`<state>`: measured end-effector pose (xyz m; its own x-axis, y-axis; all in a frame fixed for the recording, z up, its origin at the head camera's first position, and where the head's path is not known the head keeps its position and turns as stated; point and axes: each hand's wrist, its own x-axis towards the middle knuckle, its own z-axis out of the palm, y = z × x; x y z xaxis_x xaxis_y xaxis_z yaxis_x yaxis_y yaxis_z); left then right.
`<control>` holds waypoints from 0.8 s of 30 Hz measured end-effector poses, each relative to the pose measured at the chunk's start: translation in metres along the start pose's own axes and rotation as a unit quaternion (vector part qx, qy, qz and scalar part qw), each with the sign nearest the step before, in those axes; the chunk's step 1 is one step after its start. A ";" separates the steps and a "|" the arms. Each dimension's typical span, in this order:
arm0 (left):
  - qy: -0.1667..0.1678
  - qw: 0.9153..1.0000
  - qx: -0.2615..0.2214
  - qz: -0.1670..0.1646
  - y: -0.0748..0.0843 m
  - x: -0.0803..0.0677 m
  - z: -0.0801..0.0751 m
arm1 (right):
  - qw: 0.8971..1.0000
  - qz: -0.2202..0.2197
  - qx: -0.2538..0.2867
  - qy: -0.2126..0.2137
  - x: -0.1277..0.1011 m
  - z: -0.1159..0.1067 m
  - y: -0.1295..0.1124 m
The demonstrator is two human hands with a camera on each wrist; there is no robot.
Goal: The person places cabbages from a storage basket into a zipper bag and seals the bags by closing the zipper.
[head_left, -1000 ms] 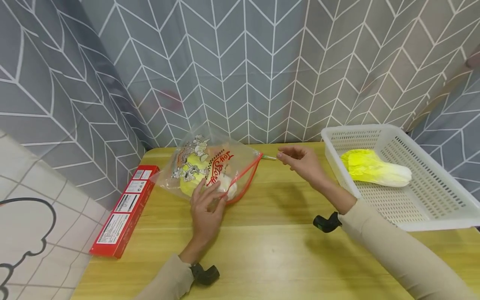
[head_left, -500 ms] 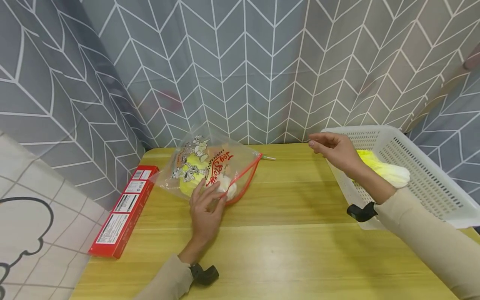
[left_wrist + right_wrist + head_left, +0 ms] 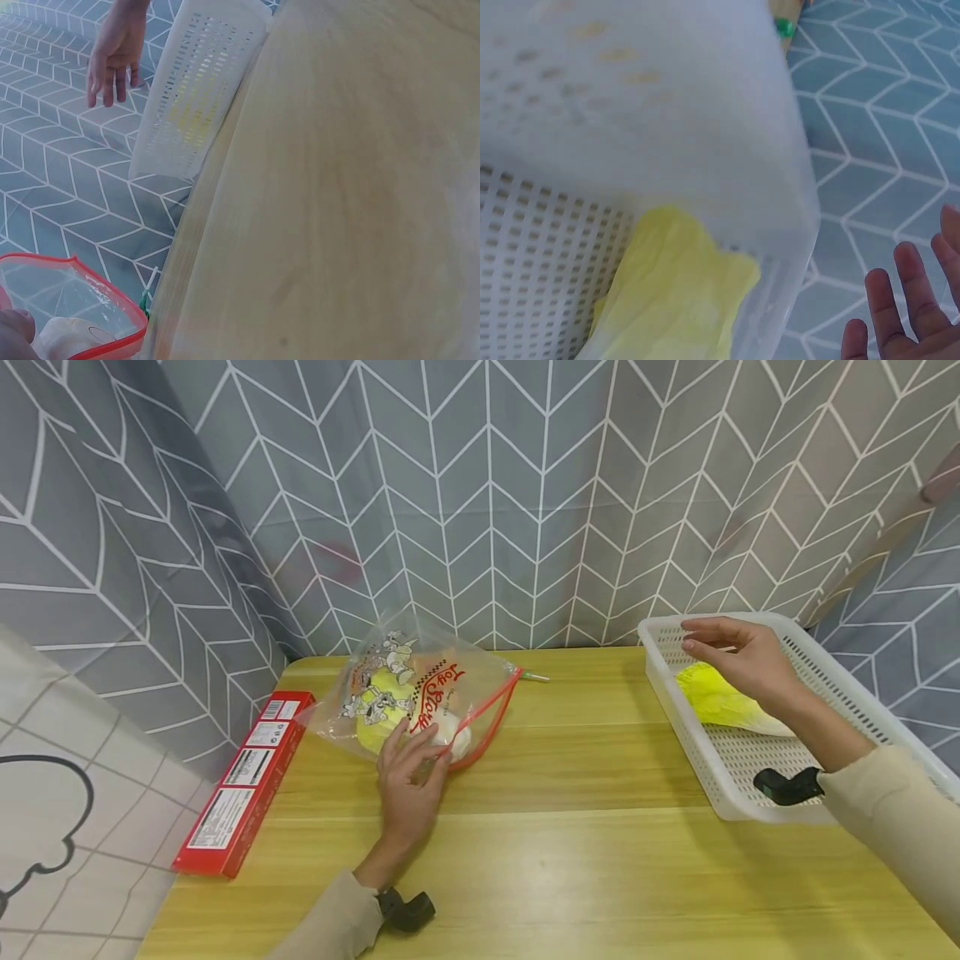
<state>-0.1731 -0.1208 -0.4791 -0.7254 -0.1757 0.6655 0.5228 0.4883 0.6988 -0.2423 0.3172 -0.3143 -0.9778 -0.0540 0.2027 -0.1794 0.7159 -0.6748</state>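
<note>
A clear plastic zip bag (image 3: 480, 693) with cartoon print and a red-edged mouth lies at the back left of the table. Inside it show a yellow-and-white napa cabbage (image 3: 381, 718) and other items, partly hidden by the print. My left hand (image 3: 407, 789) pinches the bag's near edge, and its mouth gapes in the left wrist view. Over the white basket (image 3: 697, 756) hovers my right hand (image 3: 750, 664), fingers loosely bent and holding nothing. Below that hand, another napa cabbage (image 3: 720, 702) lies in the basket, its leafy end (image 3: 679, 277) visible in the right wrist view.
A long red box (image 3: 240, 785) lies along the table's left edge. By the bag's far corner is a thin green-and-white stick (image 3: 535, 677). Behind the wooden table (image 3: 547, 860) hangs a grey chevron curtain (image 3: 510, 502).
My right hand has moved right, from beside the stick at the bag's corner to above the basket. The left hand and the bag have stayed in place.
</note>
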 end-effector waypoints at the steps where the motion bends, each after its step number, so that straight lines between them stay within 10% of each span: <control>1: -0.001 1.000 -0.001 -0.001 0.000 0.000 0.000 | 1.000 -0.001 0.000 -0.001 0.000 -0.003 0.003; 12: 0.006 1.000 -0.002 0.003 -0.001 0.002 -0.004 | 0.999 0.010 -0.041 -0.023 -0.001 -0.026 0.040; 24: 0.005 1.000 -0.007 0.002 -0.001 0.000 0.001 | 0.981 0.056 -0.114 -0.146 -0.011 -0.048 0.093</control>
<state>-0.1739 -0.1207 -0.4798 -0.7181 -0.1823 0.6716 0.5328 0.4767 0.6992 -0.2434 0.4175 -0.3447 -0.9854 -0.1387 -0.0984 -0.0719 0.8643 -0.4979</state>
